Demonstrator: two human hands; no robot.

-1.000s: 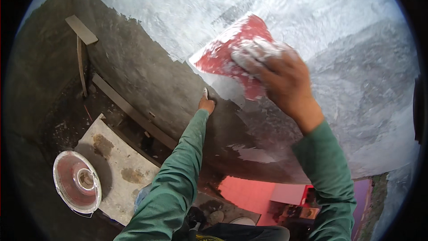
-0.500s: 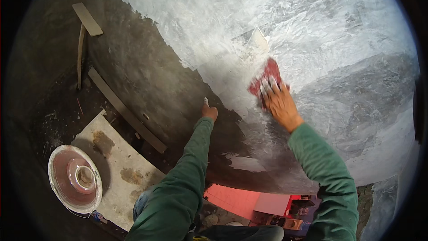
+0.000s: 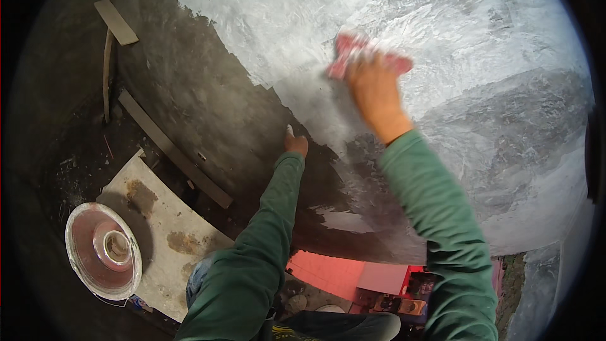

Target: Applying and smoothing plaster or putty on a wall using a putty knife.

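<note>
A red, limp cloth-like piece is pressed against the white-smeared wall, blurred by motion. My right hand is closed over it, and the fingers are partly blurred. Lower and to the left, my left hand is at the dark, uncoated part of the wall, just beside the jagged edge of the pale coat. It looks curled, with one whitened digit sticking up; the other fingers are hidden, so anything inside cannot be made out.
At lower left, a white-rimmed bucket with a reddish inside stands beside a stained pale board. Wooden strips lie along the wall's foot, and a short board is at upper left. Red and pink surfaces show below my arms.
My right hand has swept up and to the left with the red piece. The cream patch that stood above it is no longer visible. My left hand stays in nearly the same place.
</note>
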